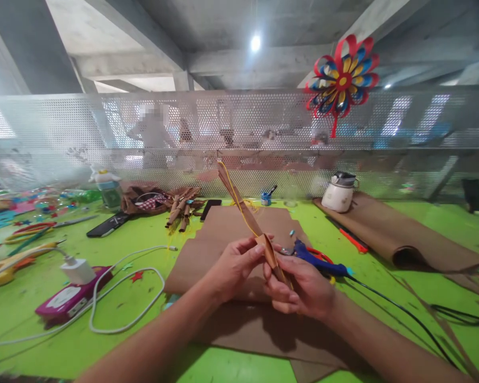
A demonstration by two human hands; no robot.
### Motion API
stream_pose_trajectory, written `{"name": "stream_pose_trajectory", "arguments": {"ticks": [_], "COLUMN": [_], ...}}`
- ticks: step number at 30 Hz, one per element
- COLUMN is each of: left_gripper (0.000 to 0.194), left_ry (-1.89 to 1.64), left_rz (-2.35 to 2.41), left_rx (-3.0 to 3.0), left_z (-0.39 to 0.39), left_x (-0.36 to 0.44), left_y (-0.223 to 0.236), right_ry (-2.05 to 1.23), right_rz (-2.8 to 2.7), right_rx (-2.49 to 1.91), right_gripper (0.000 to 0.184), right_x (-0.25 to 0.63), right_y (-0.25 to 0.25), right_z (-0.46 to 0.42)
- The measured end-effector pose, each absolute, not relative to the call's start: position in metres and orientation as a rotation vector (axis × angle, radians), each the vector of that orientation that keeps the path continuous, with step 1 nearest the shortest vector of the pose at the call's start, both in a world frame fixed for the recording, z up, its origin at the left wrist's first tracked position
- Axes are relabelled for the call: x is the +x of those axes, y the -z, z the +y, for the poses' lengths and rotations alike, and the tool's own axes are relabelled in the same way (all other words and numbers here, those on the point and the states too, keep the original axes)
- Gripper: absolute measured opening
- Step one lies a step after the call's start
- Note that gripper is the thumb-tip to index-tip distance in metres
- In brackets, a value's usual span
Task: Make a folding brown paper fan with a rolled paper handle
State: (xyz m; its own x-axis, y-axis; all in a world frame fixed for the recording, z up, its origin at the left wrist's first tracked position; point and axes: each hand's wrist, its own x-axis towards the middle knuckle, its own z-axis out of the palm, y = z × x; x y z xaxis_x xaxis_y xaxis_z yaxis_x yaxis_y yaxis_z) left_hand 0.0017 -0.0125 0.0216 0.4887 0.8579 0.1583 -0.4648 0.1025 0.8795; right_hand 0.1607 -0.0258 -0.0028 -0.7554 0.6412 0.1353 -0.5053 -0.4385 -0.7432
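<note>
Both hands hold one long folded strip of brown paper (239, 201), tilted up and away to the left above the table. A yellow string (234, 186) runs along the strip from its far tip down to the fingers. My left hand (239, 263) pinches the strip near its middle, where the paper flares open. My right hand (303, 284) is wrapped round its lower end. Below lie brown paper sheets (215, 234). Just right of my right hand rests a blue glue gun (317, 259), with red scissor handles (323, 254) partly hidden behind it.
A purple power strip (74, 295) with a white charger and cable lies at left. Rolled paper pieces (181, 207), a phone (107, 224) and a bottle (108, 189) stand farther back. At right are a white jug (338, 194), rolled brown paper (403, 234) and a red-handled cutter (353, 240).
</note>
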Motion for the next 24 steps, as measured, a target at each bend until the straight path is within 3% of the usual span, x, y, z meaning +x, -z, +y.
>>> {"name": "stream_pose_trajectory", "arguments": {"ticks": [9, 17, 24], "left_gripper": [0.024, 0.034, 0.023], "left_ry": [-1.022, -0.937, -1.044], "left_rz": [0.521, 0.521, 0.603], "left_rx": [1.073, 1.106, 1.057], "left_z": [-0.017, -0.02, -0.016], "left_x": [0.001, 0.0, 0.001], "left_y": [-0.017, -0.009, -0.004], "right_ry": [-2.255, -1.942, -1.765], "right_rz": [-1.048, -1.134, -1.162], "right_rx": [-0.267, -0.532, -0.69], "right_gripper": [0.034, 0.027, 0.028], "right_x": [0.151, 0.149, 0.153], "right_y": [0.017, 0.019, 0.013], "right_z": [-0.028, -0.028, -0.031]}}
